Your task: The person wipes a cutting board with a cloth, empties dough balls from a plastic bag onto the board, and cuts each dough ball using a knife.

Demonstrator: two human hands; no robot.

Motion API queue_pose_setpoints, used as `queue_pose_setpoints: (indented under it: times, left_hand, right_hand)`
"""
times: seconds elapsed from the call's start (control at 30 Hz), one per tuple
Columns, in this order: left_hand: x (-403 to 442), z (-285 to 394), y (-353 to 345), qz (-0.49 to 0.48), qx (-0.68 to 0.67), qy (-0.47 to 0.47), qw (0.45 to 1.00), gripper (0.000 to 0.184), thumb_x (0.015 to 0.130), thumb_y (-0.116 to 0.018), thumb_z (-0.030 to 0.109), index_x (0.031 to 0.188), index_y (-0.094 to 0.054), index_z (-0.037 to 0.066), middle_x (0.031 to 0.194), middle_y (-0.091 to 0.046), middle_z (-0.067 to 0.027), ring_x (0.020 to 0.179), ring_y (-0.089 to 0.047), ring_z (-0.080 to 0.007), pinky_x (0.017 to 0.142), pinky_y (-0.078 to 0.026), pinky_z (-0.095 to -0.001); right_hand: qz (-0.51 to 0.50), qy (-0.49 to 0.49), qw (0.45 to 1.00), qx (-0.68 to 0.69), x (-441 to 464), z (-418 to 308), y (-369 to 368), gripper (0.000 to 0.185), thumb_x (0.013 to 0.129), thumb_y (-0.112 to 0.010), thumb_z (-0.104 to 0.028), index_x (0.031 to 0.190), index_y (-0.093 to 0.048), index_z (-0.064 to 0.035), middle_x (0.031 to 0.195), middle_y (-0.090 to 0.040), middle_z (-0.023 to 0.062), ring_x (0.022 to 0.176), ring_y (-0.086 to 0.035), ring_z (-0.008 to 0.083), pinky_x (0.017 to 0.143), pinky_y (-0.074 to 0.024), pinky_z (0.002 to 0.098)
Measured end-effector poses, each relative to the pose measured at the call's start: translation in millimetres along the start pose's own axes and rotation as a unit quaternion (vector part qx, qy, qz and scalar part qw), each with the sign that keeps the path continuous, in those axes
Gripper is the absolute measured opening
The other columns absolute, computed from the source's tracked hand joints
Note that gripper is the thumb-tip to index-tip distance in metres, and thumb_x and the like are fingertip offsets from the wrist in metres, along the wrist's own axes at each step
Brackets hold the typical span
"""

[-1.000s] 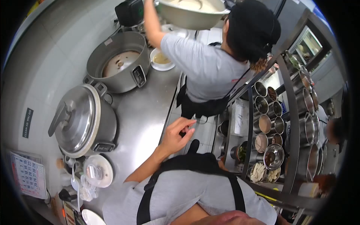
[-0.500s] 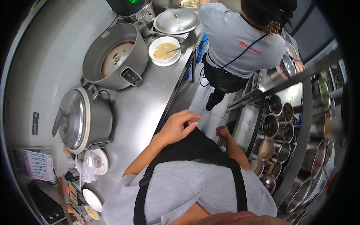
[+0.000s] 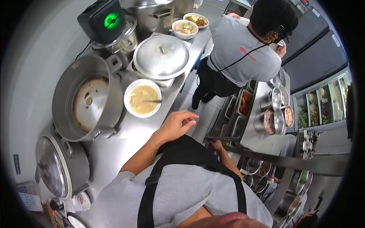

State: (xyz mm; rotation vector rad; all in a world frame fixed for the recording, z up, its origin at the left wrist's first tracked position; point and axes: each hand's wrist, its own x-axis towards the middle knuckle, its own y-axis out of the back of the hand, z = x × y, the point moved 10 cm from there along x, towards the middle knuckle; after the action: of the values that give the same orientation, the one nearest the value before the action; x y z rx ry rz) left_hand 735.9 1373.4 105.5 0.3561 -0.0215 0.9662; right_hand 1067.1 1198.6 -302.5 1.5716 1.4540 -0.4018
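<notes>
My left hand (image 3: pixel 176 126) hangs in front of my apron, near the edge of the steel counter (image 3: pixel 114 155). It is empty, with loosely bent fingers and the thumb apart from them. Lower and smaller in view, my right hand (image 3: pixel 216 146) is by my other side, near a steel shelf rack; its fingers are mostly hidden. Closest to my left hand on the counter is a white bowl (image 3: pixel 128 99) of yellowish soup with a spoon in it. Beyond that lies a domed metal lid (image 3: pixel 161 57).
A large uncovered pot (image 3: pixel 61 98) and a lidded cooker (image 3: pixel 81 167) line the counter. A co-worker (image 3: pixel 243 57) stands ahead, back turned, holding something pale. Metal bowls (image 3: pixel 279 121) top the right-hand table. A rack rail (image 3: pixel 289 161) runs close on my right.
My view has moved forward along the counter, bringing the soup bowl and pots nearer. Two filled bowls at the counter's far end now show fully. The co-worker's arms are now raised ahead.
</notes>
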Motion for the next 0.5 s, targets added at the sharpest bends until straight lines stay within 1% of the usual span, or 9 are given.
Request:
queue_pose_setpoints:
  times: [0.07,0.17,0.2,0.3,0.33,0.4,0.43,0.47,0.5]
  left_hand:
    - [26.6,0.1,1.8,-0.02,-0.004,0.008,1.0,0.021,0.097,-0.071,0.007,0.118,-0.076,0.002,0.097,-0.073,-0.0091,0.082,-0.069,-0.0169,0.076,-0.055,-0.0301]
    - [66.6,-8.0,-4.3,-0.049,0.0,0.004,0.999,0.021,0.098,-0.072,0.008,0.117,-0.076,0.002,0.093,-0.073,-0.009,0.082,-0.069,-0.0172,0.076,-0.056,-0.0306]
    - [79.4,-13.9,-8.1,-0.055,0.0,0.002,0.998,0.021,0.098,-0.072,0.008,0.117,-0.076,0.002,0.094,-0.073,-0.009,0.082,-0.07,-0.0174,0.076,-0.056,-0.0307]
    - [124.1,-31.0,-22.2,-0.07,0.012,0.016,0.997,0.022,0.098,-0.071,0.011,0.118,-0.076,0.003,0.097,-0.073,-0.011,0.083,-0.07,-0.0206,0.077,-0.057,-0.0326]
    - [144.5,-37.2,-27.0,-0.074,0.018,0.023,0.997,0.023,0.098,-0.071,0.012,0.118,-0.076,0.003,0.098,-0.074,-0.0121,0.083,-0.071,-0.0222,0.078,-0.057,-0.0335]
    - [187.9,-45.3,-34.7,-0.069,0.023,0.029,0.997,0.023,0.098,-0.071,0.012,0.119,-0.075,0.002,0.099,-0.074,-0.012,0.084,-0.071,-0.022,0.078,-0.057,-0.0335]
    - [206.3,-46.6,-40.3,-0.067,0.024,0.035,0.997,0.024,0.098,-0.071,0.012,0.119,-0.075,0.002,0.1,-0.074,-0.012,0.084,-0.071,-0.0219,0.078,-0.057,-0.0335]
    - [229.6,-43.9,-43.4,-0.062,0.039,0.046,0.996,0.024,0.098,-0.072,0.012,0.12,-0.075,0.001,0.101,-0.074,-0.0119,0.085,-0.071,-0.0219,0.079,-0.057,-0.033]
    - [252.9,-42.9,-44.3,-0.05,0.05,0.046,0.996,0.024,0.098,-0.072,0.011,0.12,-0.075,0.002,0.1,-0.074,-0.0109,0.084,-0.07,-0.0199,0.078,-0.057,-0.032]
  right_hand:
    - [0.016,-0.022,0.999,0.026,5.7,-22.7,18.1,0.027,0.097,-0.07,-0.016,0.114,-0.077,0.004,0.095,-0.079,0.0164,0.083,-0.076,0.0233,0.074,-0.0603,0.0393]
    - [0.026,0.034,0.995,-0.092,64.0,-41.0,39.9,0.025,0.096,-0.071,-0.018,0.112,-0.079,-0.0008,0.094,-0.08,0.0135,0.081,-0.077,0.0233,0.071,-0.0613,0.041]
    - [-0.012,0.043,0.998,-0.053,100.1,-31.8,36.3,0.025,0.096,-0.071,-0.02,0.113,-0.079,-0.0036,0.091,-0.079,0.0111,0.079,-0.077,0.023,0.069,-0.0612,0.0388]
    - [-0.049,-0.025,0.998,0.024,130.8,-74.2,52.1,0.023,0.096,-0.071,-0.02,0.11,-0.078,-0.0031,0.086,-0.077,0.01,0.073,-0.075,0.0228,0.064,-0.0607,0.0386]
    - [-0.066,0.002,0.997,0.047,147.7,-94.5,55.8,0.02,0.096,-0.069,-0.019,0.105,-0.076,-0.0025,0.081,-0.073,0.0087,0.067,-0.073,0.0234,0.059,-0.0597,0.04]
    - [-0.076,0.004,0.997,0.032,191.3,-129.6,76.3,0.019,0.096,-0.068,-0.018,0.105,-0.075,-0.0021,0.079,-0.072,0.0087,0.064,-0.071,0.0231,0.056,-0.0585,0.0409]
    - [-0.082,0.003,0.996,0.024,216.4,-129.7,84.0,0.019,0.096,-0.067,-0.018,0.104,-0.075,-0.0019,0.078,-0.071,0.0088,0.063,-0.071,0.023,0.054,-0.0579,0.0413]
    - [-0.105,0.002,0.994,0.04,244.7,-140.4,92.5,0.019,0.096,-0.069,-0.013,0.112,-0.072,-0.0038,0.085,-0.074,0.0096,0.066,-0.074,0.0228,0.05,-0.0553,0.0352]
    - [-0.109,0.018,0.994,0.02,263.5,-156.6,108.3,0.018,0.096,-0.069,-0.014,0.111,-0.072,-0.004,0.085,-0.074,0.0095,0.066,-0.074,0.0226,0.049,-0.0548,0.0348]
